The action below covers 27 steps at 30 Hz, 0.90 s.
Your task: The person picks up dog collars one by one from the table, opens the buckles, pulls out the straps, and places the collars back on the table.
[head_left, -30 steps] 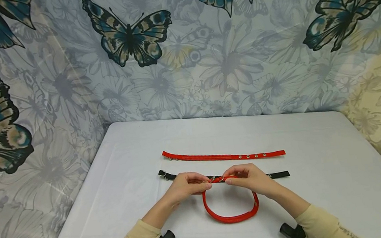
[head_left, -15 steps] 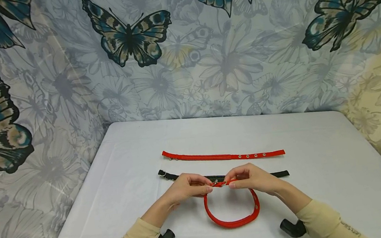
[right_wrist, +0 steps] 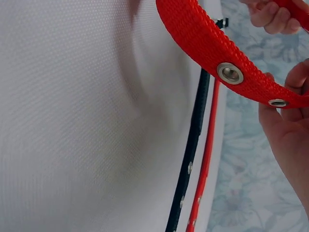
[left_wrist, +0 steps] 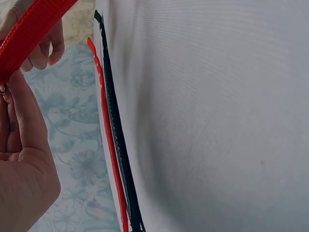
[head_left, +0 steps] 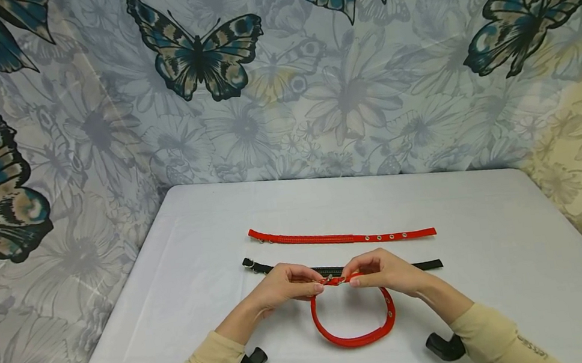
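A red pet collar (head_left: 356,341) is bent into a loop and held up over the table, its curve hanging toward me. At the loop's top, my left hand (head_left: 288,285) pinches the buckle end between thumb and fingers. Opposite it, my right hand (head_left: 386,272) pinches the strap on the other side of the metal buckle (head_left: 342,280). In the right wrist view, metal eyelets (right_wrist: 230,73) line the woven strap, and the right fingers grip it close to one of them. The fingers partly hide the buckle.
Behind the hands a black collar (head_left: 428,265) lies stretched out on the white table (head_left: 499,277), partly covered by them. Farther back lies another straight red collar (head_left: 325,240). Black wrist-worn pieces (head_left: 445,346) show beside the sleeves. A butterfly-print cloth (head_left: 348,114) hangs behind the table.
Early in this second, the hands brought the collar's buckle part slightly toward me, baring more of the black collar behind. Since half a second ago, hands and loop have hardly moved.
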Each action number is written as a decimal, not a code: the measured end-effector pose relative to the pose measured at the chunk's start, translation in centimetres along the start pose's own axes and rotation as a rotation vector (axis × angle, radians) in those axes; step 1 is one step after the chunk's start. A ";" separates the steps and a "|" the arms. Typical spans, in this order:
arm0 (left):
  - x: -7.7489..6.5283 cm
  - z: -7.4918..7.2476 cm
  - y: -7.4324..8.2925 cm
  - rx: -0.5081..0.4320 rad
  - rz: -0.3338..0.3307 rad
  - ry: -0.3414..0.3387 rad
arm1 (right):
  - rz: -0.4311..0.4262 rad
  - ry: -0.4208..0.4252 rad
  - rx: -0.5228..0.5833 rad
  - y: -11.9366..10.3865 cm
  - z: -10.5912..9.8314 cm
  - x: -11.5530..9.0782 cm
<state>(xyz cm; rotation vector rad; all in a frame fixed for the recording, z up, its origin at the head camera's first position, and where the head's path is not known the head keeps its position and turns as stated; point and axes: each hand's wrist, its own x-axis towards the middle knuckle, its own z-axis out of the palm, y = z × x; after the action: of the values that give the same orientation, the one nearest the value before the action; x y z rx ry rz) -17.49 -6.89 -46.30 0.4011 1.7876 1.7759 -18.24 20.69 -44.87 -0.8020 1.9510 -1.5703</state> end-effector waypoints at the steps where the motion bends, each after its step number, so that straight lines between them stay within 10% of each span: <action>1: 0.0 0.0 0.0 -0.002 0.001 0.005 | 0.009 0.008 -0.003 0.0 0.0 0.0; 13: -0.1 0.1 -0.3 0.014 0.018 0.088 | 0.121 0.158 -0.081 -0.5 0.9 0.4; 27: 0.1 -0.3 -0.2 0.021 0.047 -0.068 | -0.059 -0.057 -0.071 0.1 -0.2 0.4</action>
<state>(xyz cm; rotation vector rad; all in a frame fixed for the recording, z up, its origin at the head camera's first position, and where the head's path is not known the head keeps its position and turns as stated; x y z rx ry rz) -17.73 -7.04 -46.49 0.5105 1.7643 1.7555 -18.68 20.58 -44.93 -0.9313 1.9689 -1.5021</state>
